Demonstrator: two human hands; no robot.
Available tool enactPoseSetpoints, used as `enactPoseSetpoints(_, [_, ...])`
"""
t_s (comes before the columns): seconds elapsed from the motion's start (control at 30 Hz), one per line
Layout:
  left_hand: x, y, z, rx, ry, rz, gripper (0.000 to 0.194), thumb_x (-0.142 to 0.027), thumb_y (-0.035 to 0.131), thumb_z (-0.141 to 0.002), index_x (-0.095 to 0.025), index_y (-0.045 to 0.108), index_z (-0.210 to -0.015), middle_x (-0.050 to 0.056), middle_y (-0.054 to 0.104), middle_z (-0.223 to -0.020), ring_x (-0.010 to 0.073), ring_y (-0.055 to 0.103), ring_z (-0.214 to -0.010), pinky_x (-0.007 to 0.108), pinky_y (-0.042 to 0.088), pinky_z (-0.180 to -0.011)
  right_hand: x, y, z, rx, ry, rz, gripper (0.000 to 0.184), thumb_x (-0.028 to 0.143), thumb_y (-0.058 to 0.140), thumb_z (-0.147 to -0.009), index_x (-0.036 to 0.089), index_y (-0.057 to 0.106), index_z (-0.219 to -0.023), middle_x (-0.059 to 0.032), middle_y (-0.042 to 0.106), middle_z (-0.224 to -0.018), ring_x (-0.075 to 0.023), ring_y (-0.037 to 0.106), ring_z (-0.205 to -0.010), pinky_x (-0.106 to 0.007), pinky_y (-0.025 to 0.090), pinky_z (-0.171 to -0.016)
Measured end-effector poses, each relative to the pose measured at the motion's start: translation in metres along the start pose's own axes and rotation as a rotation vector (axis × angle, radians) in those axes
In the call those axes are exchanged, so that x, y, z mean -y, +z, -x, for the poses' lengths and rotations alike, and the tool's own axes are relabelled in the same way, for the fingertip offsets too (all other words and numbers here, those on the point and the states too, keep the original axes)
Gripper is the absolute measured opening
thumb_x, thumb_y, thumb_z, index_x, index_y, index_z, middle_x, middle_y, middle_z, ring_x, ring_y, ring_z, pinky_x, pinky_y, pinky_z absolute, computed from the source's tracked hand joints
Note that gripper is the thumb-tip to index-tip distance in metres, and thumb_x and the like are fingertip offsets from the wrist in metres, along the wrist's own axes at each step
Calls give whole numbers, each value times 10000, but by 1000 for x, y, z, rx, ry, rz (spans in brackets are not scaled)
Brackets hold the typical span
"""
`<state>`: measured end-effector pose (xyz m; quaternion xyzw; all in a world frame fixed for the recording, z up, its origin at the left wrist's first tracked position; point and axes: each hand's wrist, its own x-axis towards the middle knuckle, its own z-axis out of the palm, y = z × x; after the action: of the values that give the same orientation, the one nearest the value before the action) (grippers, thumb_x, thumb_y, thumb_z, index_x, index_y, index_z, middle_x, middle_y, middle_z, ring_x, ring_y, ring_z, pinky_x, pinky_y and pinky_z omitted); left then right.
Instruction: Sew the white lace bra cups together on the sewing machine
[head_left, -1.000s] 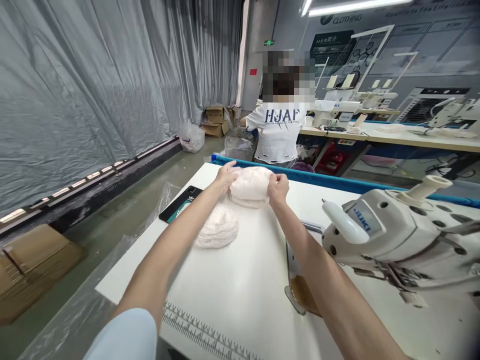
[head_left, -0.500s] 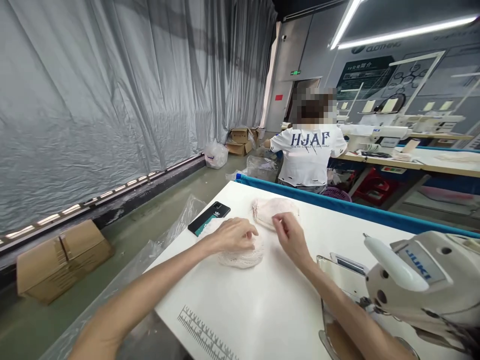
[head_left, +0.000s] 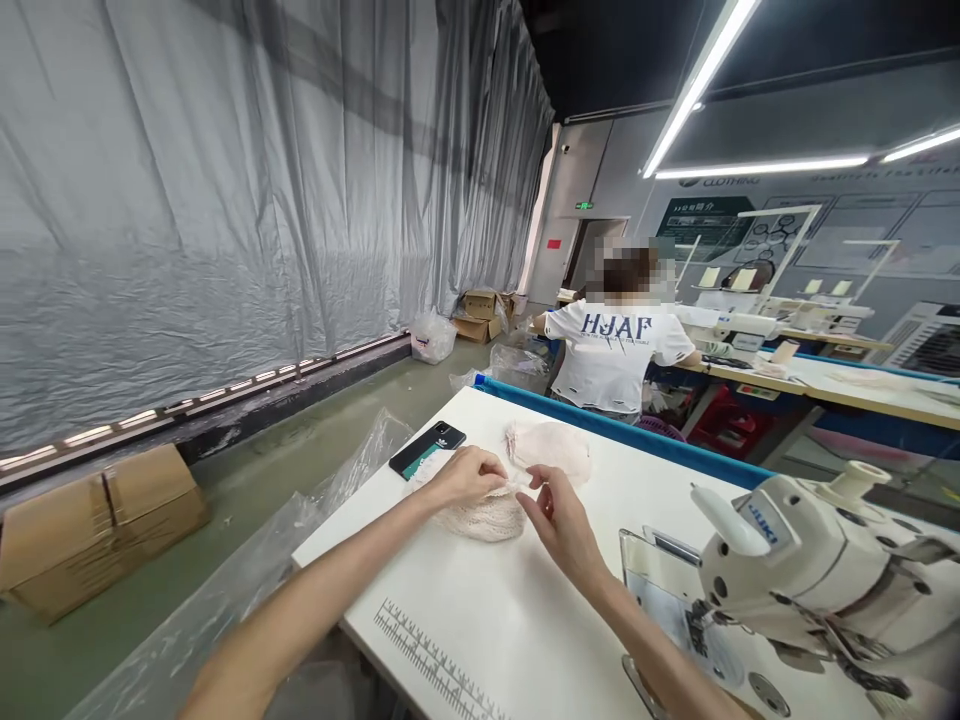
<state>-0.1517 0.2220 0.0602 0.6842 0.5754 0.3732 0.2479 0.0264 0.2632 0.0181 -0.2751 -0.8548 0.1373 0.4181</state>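
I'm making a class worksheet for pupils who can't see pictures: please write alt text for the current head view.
A person's left hand appears to pinch a pale lacy fabric on a white table, the right hand at its edge. A second pale piece lies beyond, with a black phone left and a JUKI sewing machine right.

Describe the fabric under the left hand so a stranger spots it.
On the white table, look left of the sewing machine. Pale fabric lies under the left hand, beside a phone. Its dotted texture sets it apart from the smoother piece beyond.
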Motion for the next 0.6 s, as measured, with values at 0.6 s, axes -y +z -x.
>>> enactPoseSetpoints(0.6, [25,-6,-2,-177,-229,884,393,-335,846,-453,-93,640,-683,-11,573,-602,59,489,-538,202,379,-571,3,12,-17,-102,-83,-48,187,264,390,-881,203,522,-764,-53,576,-829,-144,541,-598,-257,432,-541])
